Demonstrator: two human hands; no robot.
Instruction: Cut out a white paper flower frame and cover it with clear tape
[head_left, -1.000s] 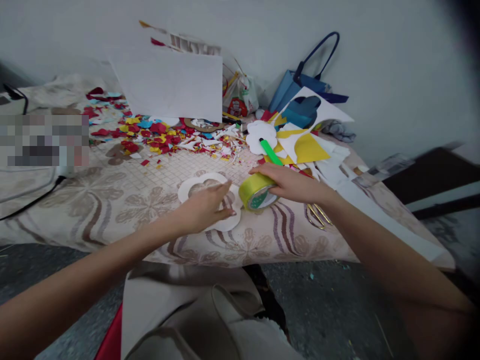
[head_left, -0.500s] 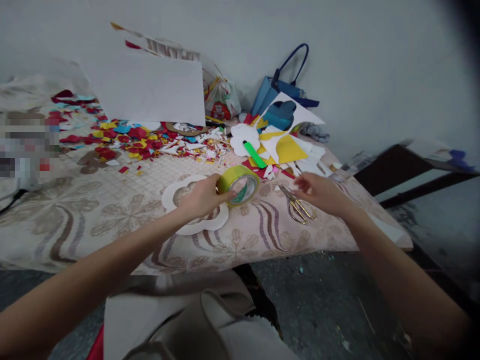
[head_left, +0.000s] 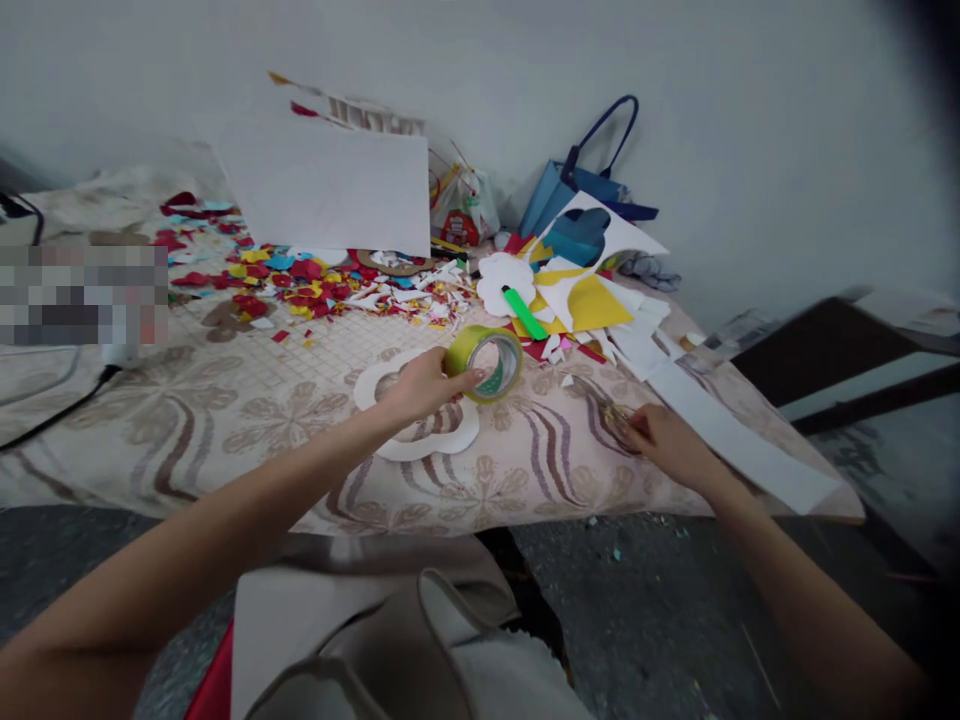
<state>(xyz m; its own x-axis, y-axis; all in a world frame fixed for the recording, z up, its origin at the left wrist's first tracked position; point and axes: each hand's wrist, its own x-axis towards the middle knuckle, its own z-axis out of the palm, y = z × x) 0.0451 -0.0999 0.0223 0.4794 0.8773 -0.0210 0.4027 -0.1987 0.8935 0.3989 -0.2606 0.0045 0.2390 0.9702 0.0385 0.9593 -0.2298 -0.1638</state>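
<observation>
My left hand [head_left: 429,388] grips a roll of yellow-green tape [head_left: 463,352], thumb through its core and fingers on the outside. Under that hand lies a white flower-shaped paper ring [head_left: 457,430] on the patterned tablecloth. To the right, my right hand [head_left: 667,440] is closed on the handles of gold-handled scissors [head_left: 613,418], whose blades point away and to the left, blurred by motion. A bright green marker or cutter [head_left: 524,314] rests beyond the tape on a white scalloped paper piece [head_left: 496,284] and coloured sheets.
Red, yellow, blue and white paper scraps [head_left: 307,282] cover the back left. A white board [head_left: 337,190] stands behind them. A blue bag [head_left: 574,200] leans at the wall. Yellow paper [head_left: 600,305] and a long white strip [head_left: 742,440] lie right. A black cable [head_left: 67,418] crosses the left side.
My right hand has moved down onto the scissors' handles and closed on them. My left hand still holds the tape roll. The view has shifted a little.
</observation>
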